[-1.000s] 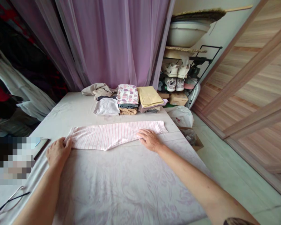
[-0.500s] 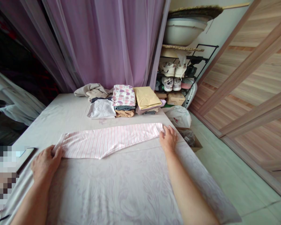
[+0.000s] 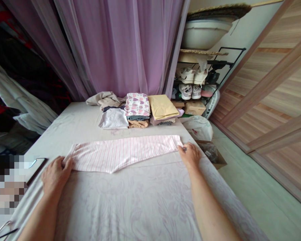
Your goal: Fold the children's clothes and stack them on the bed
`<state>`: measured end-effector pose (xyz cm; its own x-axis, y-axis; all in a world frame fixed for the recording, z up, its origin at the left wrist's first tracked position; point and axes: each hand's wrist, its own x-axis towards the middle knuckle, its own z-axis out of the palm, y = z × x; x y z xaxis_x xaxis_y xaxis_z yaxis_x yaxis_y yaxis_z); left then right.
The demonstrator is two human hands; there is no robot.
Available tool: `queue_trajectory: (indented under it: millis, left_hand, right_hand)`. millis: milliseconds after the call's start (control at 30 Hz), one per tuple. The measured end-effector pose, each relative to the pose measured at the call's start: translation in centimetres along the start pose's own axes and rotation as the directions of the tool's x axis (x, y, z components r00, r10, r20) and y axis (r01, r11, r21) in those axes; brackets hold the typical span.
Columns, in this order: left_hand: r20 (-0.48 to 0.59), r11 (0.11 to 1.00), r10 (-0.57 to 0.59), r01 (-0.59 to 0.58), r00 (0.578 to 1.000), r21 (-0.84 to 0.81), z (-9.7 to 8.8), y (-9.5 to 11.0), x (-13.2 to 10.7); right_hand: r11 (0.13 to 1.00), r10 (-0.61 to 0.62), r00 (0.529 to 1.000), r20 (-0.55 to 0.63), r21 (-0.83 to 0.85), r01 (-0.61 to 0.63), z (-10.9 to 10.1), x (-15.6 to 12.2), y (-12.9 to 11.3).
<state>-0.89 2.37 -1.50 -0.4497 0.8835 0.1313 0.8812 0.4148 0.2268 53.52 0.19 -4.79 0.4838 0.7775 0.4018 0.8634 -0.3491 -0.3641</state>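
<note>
- Pink-striped garment (image 3: 122, 154) lies folded into a long band across the bed (image 3: 130, 204), lower middle of my view.
- Left hand (image 3: 56, 174) presses its left end, fingers spread.
- Right hand (image 3: 190, 154) is at the upper-right corner; I can't tell whether it's pinching.
- Looks like the smoothing step, I judge; next move calls for an even hold on both ends.

A pixelated patch (image 3: 7, 184) covers the lower left — what lies beneath cannot be told.

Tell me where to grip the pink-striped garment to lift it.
Take the pink-striped garment by its two narrow ends, from the near side: it lies flat in a long strip, and the left hand and right hand rest there.
</note>
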Motion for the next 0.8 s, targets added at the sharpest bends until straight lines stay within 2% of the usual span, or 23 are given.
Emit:
queue_trajectory:
  millis: [100, 300, 433, 533, 600, 667, 733, 800]
  left_hand:
    - [-0.012, 0.999, 0.033, -0.033, 0.999, -0.017, 0.2, -0.1, -0.1]
    - [-0.014, 0.999, 0.041, -0.041, 0.999, -0.015, 0.2, -0.2, -0.5]
    - [0.018, 0.999, 0.041, -0.041, 0.999, 0.004, -0.1, 0.1, -0.8]
    - [0.014, 0.999, 0.054, -0.054, 0.998, -0.004, -0.2, 0.2, -1.0]
    - [0.011, 0.998, 0.066, -0.066, 0.998, -0.012, -0.2, 0.3, -1.1]
    - [0.005, 0.997, 0.071, -0.071, 0.997, -0.023, -0.3, 0.3, -1.2]
    - [0.0, 0.997, 0.066, -0.066, 0.998, -0.034, -0.3, 0.3, -1.3]
    - [-0.001, 0.998, 0.058, -0.058, 0.998, -0.04, -0.4, 0.3, -1.4]
  right_hand:
    - [0.999, 0.014, 0.999, 0.041, 0.049, -0.016, -0.1, 0.2, 0.0]
    - [0.977, 0.171, 0.978, 0.116, 0.111, -0.184, -0.8, 0.2, -1.3]
    - [0.977, 0.205, 0.965, 0.165, 0.02, -0.211, -1.9, 0.3, -2.6]
    - [0.959, 0.284, 0.922, 0.264, -0.092, -0.269, -2.3, 1.2, -2.6]
    - [0.949, 0.315, 0.899, 0.304, -0.091, -0.302, -2.2, 2.0, -1.9]
    - [0.948, 0.298, 0.899, 0.322, 0.014, -0.319, -1.7, 2.8, -1.0]
    - [0.906, 0.274, 0.902, 0.335, 0.224, -0.359, -1.0, 3.2, -0.4]
    - [0.755, 0.299, 0.891, 0.342, 0.485, -0.44, -0.4, 3.1, -0.5]
